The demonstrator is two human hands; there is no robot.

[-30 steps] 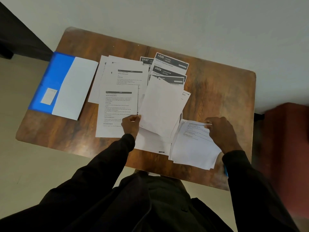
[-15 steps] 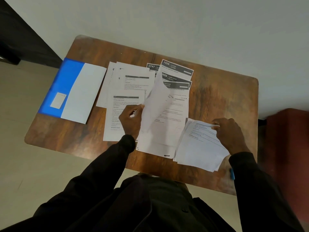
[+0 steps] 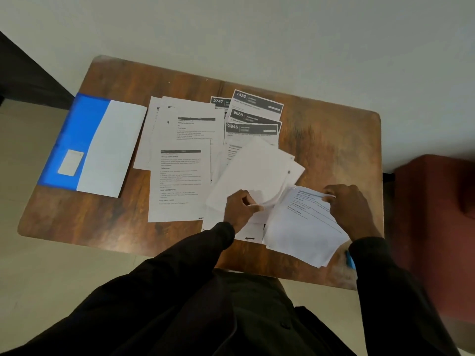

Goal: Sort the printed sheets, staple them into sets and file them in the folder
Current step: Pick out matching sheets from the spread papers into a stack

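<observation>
sorting under way: left grip (image 3: 240,206) pinches a blank-backed sheet (image 3: 257,173) held above the middle pile (image 3: 253,232), prob. to check its face; right grip (image 3: 349,206) pinches the top edge of the unsorted stack (image 3: 305,227), steadying it. blue folder (image 3: 77,140) lies at the left end of the surface (image 3: 334,140), well apart from both.

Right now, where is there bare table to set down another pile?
Bare wood: the far right corner of the table, between the numbered sheets and the right hand; and the near left strip in front of the blue folder. The middle is crowded with overlapping sheets; the left hand and the near right stack fill the front.
</observation>
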